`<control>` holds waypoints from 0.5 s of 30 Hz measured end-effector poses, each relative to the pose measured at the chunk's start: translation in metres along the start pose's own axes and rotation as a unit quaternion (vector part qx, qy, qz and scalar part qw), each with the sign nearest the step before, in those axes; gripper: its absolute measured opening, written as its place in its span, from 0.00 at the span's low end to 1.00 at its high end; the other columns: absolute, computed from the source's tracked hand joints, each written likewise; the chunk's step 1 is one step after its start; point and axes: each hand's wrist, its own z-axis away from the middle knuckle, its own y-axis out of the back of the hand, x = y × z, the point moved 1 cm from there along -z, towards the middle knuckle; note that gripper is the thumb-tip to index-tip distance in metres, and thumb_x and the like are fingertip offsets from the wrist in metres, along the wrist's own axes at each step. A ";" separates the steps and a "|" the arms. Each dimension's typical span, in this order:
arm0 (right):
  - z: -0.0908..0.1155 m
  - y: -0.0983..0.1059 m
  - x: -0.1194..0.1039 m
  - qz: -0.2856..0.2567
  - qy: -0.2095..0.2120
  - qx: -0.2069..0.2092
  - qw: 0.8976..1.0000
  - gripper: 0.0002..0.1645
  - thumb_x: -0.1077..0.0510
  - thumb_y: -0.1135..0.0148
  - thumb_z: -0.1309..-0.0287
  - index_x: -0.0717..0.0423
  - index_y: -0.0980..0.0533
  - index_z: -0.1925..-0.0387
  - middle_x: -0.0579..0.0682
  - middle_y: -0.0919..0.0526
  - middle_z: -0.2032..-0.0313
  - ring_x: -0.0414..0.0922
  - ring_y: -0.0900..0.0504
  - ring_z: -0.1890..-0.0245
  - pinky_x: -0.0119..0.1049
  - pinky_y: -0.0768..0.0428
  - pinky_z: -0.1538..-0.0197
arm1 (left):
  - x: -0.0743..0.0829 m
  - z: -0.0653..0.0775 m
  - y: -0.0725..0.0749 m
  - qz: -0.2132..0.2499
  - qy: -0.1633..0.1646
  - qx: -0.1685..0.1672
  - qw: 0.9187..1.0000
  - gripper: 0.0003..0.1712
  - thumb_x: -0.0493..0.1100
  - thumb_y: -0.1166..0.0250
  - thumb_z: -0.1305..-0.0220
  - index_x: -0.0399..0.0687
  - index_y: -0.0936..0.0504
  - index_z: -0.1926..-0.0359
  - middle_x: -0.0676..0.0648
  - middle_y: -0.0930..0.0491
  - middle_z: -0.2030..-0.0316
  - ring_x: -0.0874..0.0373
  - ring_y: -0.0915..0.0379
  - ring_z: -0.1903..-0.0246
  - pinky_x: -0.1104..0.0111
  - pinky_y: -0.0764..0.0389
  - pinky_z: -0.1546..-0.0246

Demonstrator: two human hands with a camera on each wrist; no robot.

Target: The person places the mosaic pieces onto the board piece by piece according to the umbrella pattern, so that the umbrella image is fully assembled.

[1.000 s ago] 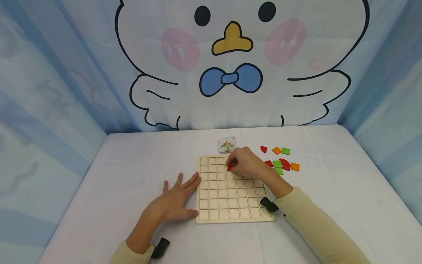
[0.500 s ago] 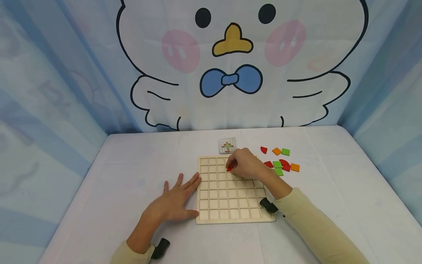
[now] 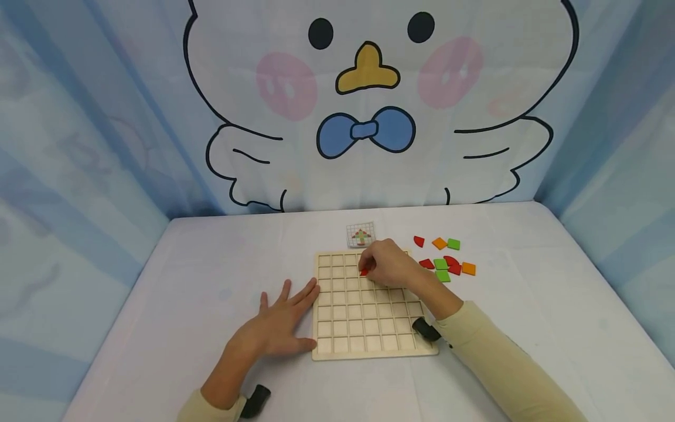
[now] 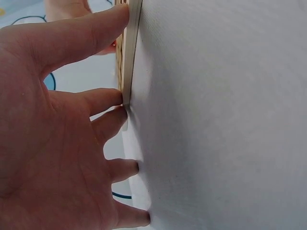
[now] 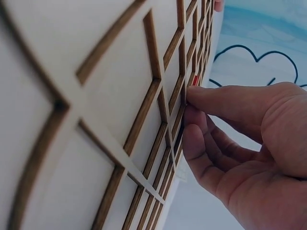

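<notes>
A wooden grid board (image 3: 369, 328) lies on the white table. My left hand (image 3: 276, 325) is spread flat at its left side, with thumb and fingertips touching the board's edge. In the left wrist view the thumb (image 4: 81, 36) presses against that edge, and two fingertips rest on the table. Over the upper middle cells, my right hand (image 3: 387, 264) pinches a small red tile (image 3: 364, 272) with curled fingers, right at the grid. Most of the tile is hidden by the fingers; a sliver of red tile (image 5: 195, 80) shows past the thumb in the right wrist view.
Right of the board lie loose tiles: several red, a few green such as the green square (image 3: 453, 244), and orange ones such as the orange square (image 3: 468, 268). A small pattern card (image 3: 361, 234) stands behind the board. A printed curtain (image 3: 495, 70) borders the table's back.
Both hands stay almost where they were, the right still at the same cell with the red tile. The head view has shifted slightly, so the whole scene sits a little lower and left.
</notes>
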 end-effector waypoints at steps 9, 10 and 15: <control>0.000 0.000 -0.001 -0.005 -0.017 -0.006 1.000 0.09 0.70 0.30 0.45 0.55 0.12 0.65 0.48 0.13 0.68 0.40 0.21 0.67 0.34 0.19 0.60 | 0.000 -0.001 0.000 -0.004 0.001 0.004 1.000 0.57 0.59 0.27 0.40 0.58 0.47 0.16 0.59 0.55 0.16 0.33 0.66 0.18 0.22 0.60 0.31; 0.000 0.001 -0.002 -0.005 -0.016 -0.006 1.000 0.09 0.69 0.30 0.45 0.55 0.12 0.65 0.48 0.13 0.69 0.41 0.21 0.67 0.33 0.19 0.60 | 0.000 -0.001 0.000 -0.004 0.001 0.004 1.000 0.57 0.59 0.27 0.39 0.58 0.47 0.16 0.59 0.55 0.16 0.33 0.66 0.18 0.22 0.60 0.31; 0.001 0.003 -0.002 -0.008 -0.014 -0.007 1.000 0.09 0.69 0.29 0.45 0.55 0.13 0.64 0.45 0.15 0.70 0.40 0.21 0.67 0.34 0.20 0.60 | 0.001 0.000 0.001 0.002 -0.002 0.002 1.000 0.57 0.58 0.26 0.40 0.57 0.47 0.16 0.58 0.55 0.16 0.32 0.66 0.18 0.21 0.60 0.31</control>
